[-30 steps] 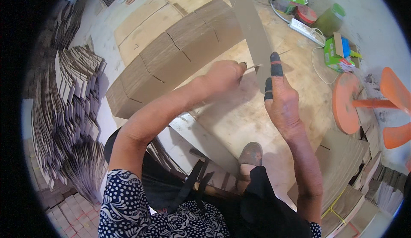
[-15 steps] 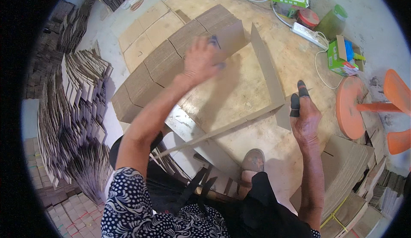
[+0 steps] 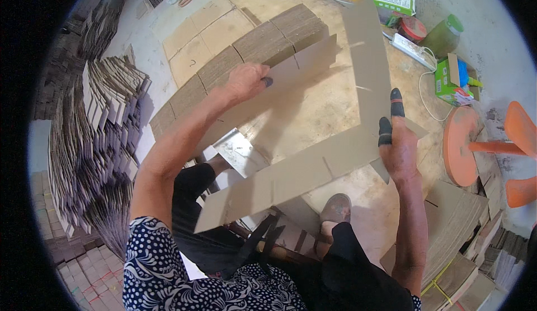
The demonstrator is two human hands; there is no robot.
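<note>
My left hand (image 3: 246, 81) is closed on the upper edge of a flat cardboard strip (image 3: 310, 59), which stands slightly off the front of a long row of stacked cardboard strips (image 3: 224, 65). A dark covering shows on its thumb or fingertip. My right hand (image 3: 400, 146), with dark covers on thumb and index finger, grips cardboard strips where they meet. One slotted strip (image 3: 291, 179) runs from there toward my lap; another strip (image 3: 366, 59) points away from me. A small end of cardboard shows beneath the hand. The fingers behind the cardboard are hidden.
Fanned cardboard piles (image 3: 106, 143) stand at left, and a cardboard stack (image 3: 456, 216) at lower right. An orange stool (image 3: 461, 146) lies at right. A white power strip (image 3: 411, 51), a green-lidded jar (image 3: 444, 34) and a small green box (image 3: 447, 81) sit at upper right.
My left hand has gone from spread over the stack to closed on a strip, pulling it slightly off the row. The strips at my right hand have lifted and turned their broad faces up.
</note>
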